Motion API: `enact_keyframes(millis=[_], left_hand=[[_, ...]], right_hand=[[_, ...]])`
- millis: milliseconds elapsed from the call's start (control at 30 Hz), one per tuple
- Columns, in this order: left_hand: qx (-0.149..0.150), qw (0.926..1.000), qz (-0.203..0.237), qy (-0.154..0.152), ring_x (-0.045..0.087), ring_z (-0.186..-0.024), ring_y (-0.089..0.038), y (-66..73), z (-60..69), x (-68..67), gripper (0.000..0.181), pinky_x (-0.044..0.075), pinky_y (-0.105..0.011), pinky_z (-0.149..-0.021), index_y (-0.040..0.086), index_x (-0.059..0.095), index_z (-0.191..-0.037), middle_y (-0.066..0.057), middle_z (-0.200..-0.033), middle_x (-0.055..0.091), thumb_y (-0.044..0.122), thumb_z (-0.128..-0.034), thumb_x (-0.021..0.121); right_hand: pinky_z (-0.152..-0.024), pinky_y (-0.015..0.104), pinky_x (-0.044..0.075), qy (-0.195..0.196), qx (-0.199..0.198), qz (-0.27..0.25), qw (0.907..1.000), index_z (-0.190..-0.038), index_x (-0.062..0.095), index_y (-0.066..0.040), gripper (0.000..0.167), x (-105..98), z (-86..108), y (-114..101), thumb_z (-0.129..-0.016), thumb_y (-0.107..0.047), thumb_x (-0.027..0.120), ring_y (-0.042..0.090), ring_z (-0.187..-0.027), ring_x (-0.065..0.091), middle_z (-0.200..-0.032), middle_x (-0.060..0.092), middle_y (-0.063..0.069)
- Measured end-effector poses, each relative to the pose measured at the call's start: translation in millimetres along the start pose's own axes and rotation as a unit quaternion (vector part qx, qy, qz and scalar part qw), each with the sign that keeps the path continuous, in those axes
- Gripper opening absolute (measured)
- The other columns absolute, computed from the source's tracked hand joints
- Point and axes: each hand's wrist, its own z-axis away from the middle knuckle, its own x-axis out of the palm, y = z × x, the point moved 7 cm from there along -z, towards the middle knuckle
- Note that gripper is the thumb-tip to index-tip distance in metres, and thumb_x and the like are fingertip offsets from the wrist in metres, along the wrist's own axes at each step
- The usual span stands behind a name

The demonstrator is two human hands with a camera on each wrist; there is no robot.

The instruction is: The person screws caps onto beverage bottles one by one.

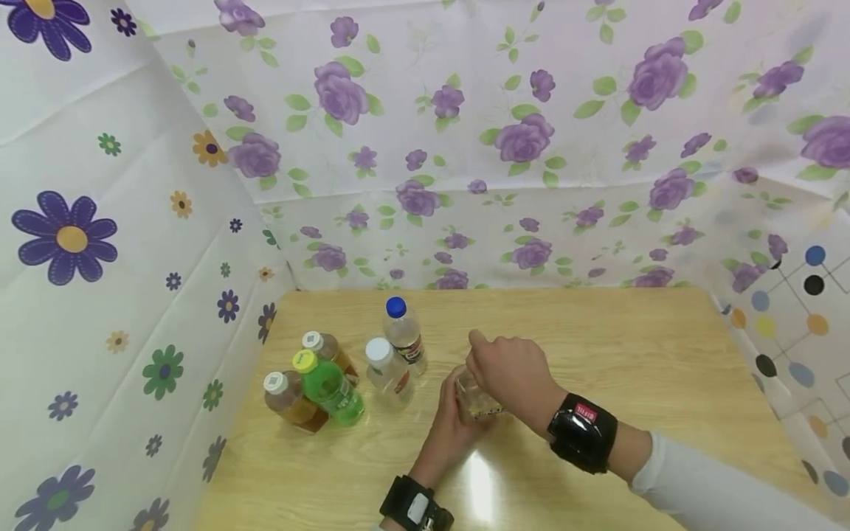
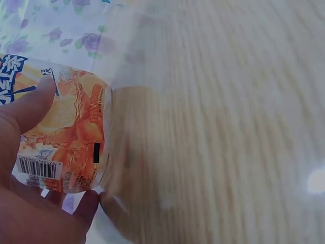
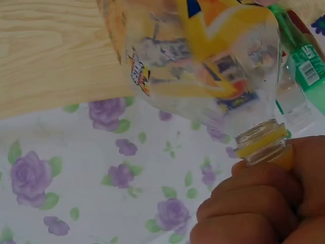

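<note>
A clear plastic bottle (image 1: 481, 403) with an orange-and-yellow printed label is between my hands, above the table. My left hand (image 1: 453, 420) holds its body; in the left wrist view the thumb lies along the label (image 2: 76, 122), near the bottle's base. My right hand (image 1: 514, 371) is over the top end. In the right wrist view, its curled fingers (image 3: 244, 208) grip an orange-yellow cap (image 3: 285, 158) at the threaded neck (image 3: 261, 140), just past a yellow ring. Most of the cap is hidden by the fingers.
Left of the hands stand several bottles: a blue-capped clear one (image 1: 403, 339), a white-capped clear one (image 1: 390, 380), a green one (image 1: 335, 394) with a yellow cap, and two brown-liquid ones (image 1: 304, 409). Flower-patterned sheets (image 1: 465, 214) enclose the wooden table (image 1: 631, 346).
</note>
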Motion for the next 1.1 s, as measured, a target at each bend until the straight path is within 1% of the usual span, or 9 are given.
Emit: enact_keyframes(millis=[100,267,367,500,600,700,867,1000,1100], left_hand=[[-0.015,0.9999,-0.001,-0.008,0.047,-0.140,-0.026,-0.4,1.1,-1.9,0.097,0.037,-0.057,-0.115,0.051,0.019,-0.162,0.002,-0.159,0.034,0.043,-0.0913,0.086],[-0.019,0.9996,-0.008,-0.018,0.046,-0.142,-0.029,-2.6,-0.2,-5.0,0.097,0.039,-0.056,-0.115,0.048,0.020,-0.162,-0.002,-0.160,0.034,0.035,-0.0921,0.086],[-0.020,0.9995,-0.008,-0.023,0.046,-0.143,-0.028,-1.5,-2.1,-6.0,0.098,0.038,-0.054,-0.116,0.049,0.021,-0.162,-0.001,-0.160,0.034,0.033,-0.0913,0.087],[-0.024,0.9975,0.017,-0.064,0.045,-0.144,-0.026,0.6,-4.6,-8.4,0.100,0.036,-0.055,-0.116,0.053,0.017,-0.163,0.002,-0.162,0.036,0.033,-0.0924,0.086],[-0.027,0.9926,0.031,-0.114,0.044,-0.146,-0.025,2.6,-6.0,-13.0,0.102,0.034,-0.058,-0.117,0.055,0.014,-0.163,0.005,-0.164,0.039,0.034,-0.0929,0.085],[-0.023,0.9846,0.037,-0.169,0.034,-0.153,-0.024,6.8,-7.1,-18.1,0.103,0.028,-0.058,-0.121,0.054,0.016,-0.164,0.007,-0.169,0.033,0.032,-0.0917,0.087],[-0.026,0.9674,0.062,-0.244,0.020,-0.158,-0.023,18.1,-2.1,-24.0,0.106,0.017,-0.062,-0.123,0.053,0.020,-0.166,0.013,-0.173,0.022,0.022,-0.0902,0.088],[-0.014,0.9574,0.084,-0.276,0.025,-0.157,-0.022,31.2,0.6,-30.0,0.100,0.017,-0.061,-0.124,0.047,0.025,-0.167,0.014,-0.171,0.029,0.017,-0.0932,0.085],[0.011,0.9467,0.112,-0.302,0.024,-0.158,-0.021,39.5,-0.8,-31.2,0.096,0.017,-0.055,-0.125,0.040,0.026,-0.168,0.010,-0.172,0.028,0.014,-0.0953,0.082]], right_hand=[[-0.040,0.021,0.018,0.006,-0.010,0.015,0.9998,-0.081,0.034,-0.014,0.041,2.5,1.2,-1.1,-0.102,-0.018,0.068,0.004,-0.048,0.017,-0.058,0.016,-0.010],[-0.045,0.023,0.017,-0.016,-0.103,0.092,0.9902,-0.088,0.035,-0.011,0.046,16.3,11.8,-5.0,-0.103,-0.029,0.074,0.009,-0.053,0.018,-0.066,0.018,-0.004],[-0.046,0.023,0.018,-0.016,-0.140,0.099,0.9851,-0.089,0.034,-0.010,0.049,17.9,14.6,-5.7,-0.099,-0.030,0.078,0.010,-0.056,0.018,-0.069,0.019,-0.003],[-0.049,0.023,0.018,-0.003,-0.174,0.037,0.9841,-0.091,0.034,-0.010,0.053,17.2,12.0,-1.2,-0.096,-0.032,0.081,0.008,-0.057,0.017,-0.067,0.017,-0.005],[-0.051,0.022,0.019,0.000,-0.228,0.006,0.9737,-0.091,0.036,-0.011,0.049,17.0,10.1,0.8,-0.097,-0.030,0.080,0.007,-0.057,0.018,-0.067,0.016,-0.007],[-0.055,0.023,0.022,-0.012,-0.283,-0.024,0.9589,-0.088,0.038,-0.013,0.041,18.5,9.4,4.5,-0.099,-0.024,0.076,0.007,-0.059,0.020,-0.069,0.017,-0.008],[-0.062,0.025,0.027,-0.049,-0.333,-0.096,0.9367,-0.084,0.040,-0.016,0.029,20.3,15.4,13.6,-0.110,-0.020,0.052,0.008,-0.065,0.026,-0.072,0.024,-0.010],[-0.065,0.026,0.029,-0.030,-0.352,-0.149,0.9236,-0.086,0.043,-0.017,0.036,12.8,20.2,18.0,-0.118,-0.028,0.029,0.009,-0.070,0.029,-0.076,0.030,-0.009],[-0.066,0.026,0.029,-0.018,-0.360,-0.181,0.9150,-0.086,0.042,-0.017,0.037,5.0,17.8,17.6,-0.118,-0.028,0.027,0.009,-0.071,0.030,-0.077,0.032,-0.009]])
